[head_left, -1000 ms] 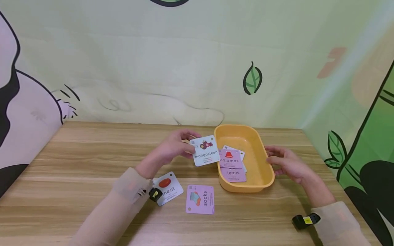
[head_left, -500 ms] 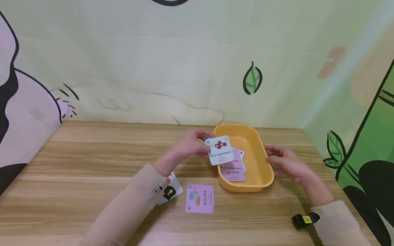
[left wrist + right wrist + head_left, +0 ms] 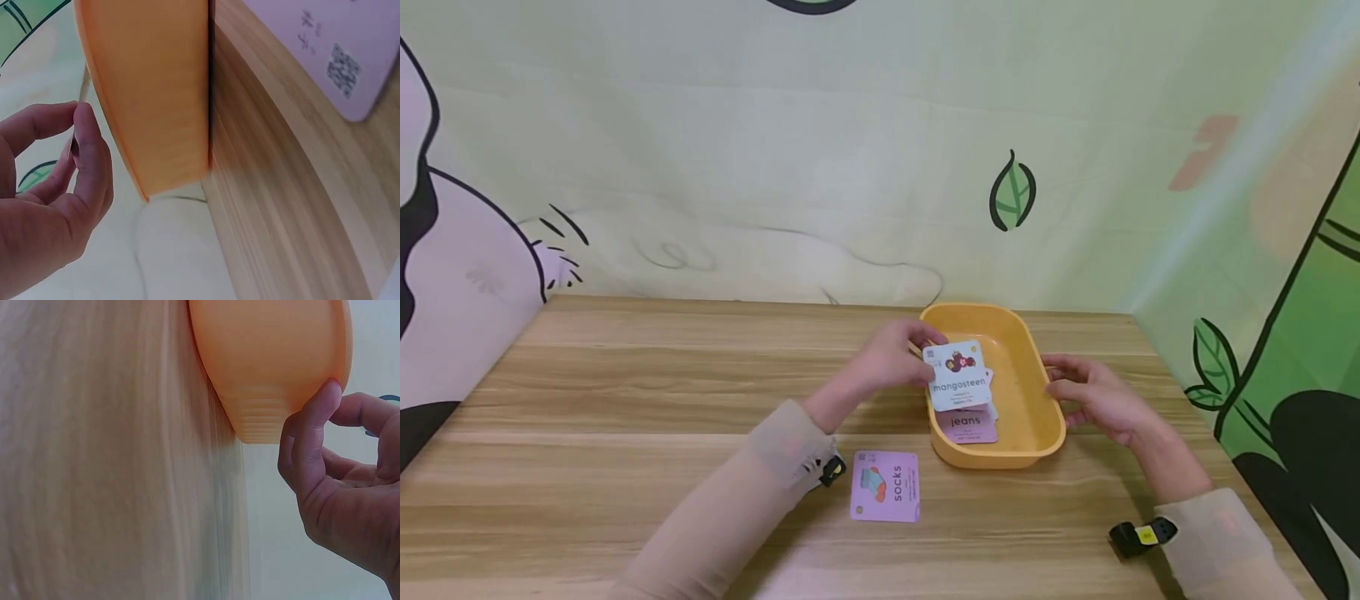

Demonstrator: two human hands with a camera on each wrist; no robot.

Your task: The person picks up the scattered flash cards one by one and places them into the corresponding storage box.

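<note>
In the head view my left hand (image 3: 887, 360) pinches the left edge of a white flashcard reading "mangosteen" (image 3: 957, 392), held over the left side of a yellow plastic bin (image 3: 1026, 408). Below it, inside the bin, a purple "jeans" card (image 3: 966, 429) shows, with other card edges peeking out. The left wrist view shows the card edge-on between thumb and fingers, beside the bin's outer wall (image 3: 147, 94). My right hand (image 3: 1101, 398) holds the bin's right rim, its fingertips at the edge; the right wrist view shows these curled fingers (image 3: 309, 444) against the rim.
A purple "socks" card (image 3: 884, 486) lies on the wooden table (image 3: 625, 400) in front of the bin. The left sleeve (image 3: 737, 492) covers nearly all of a white card beside it. A printed cloth backdrop (image 3: 737, 167) rises behind the table's far edge.
My left hand has carried the mangosteen card rightward, from beside the bin to over the cards inside it. The left sleeve now covers the meat card. My right hand stays at the rim.
</note>
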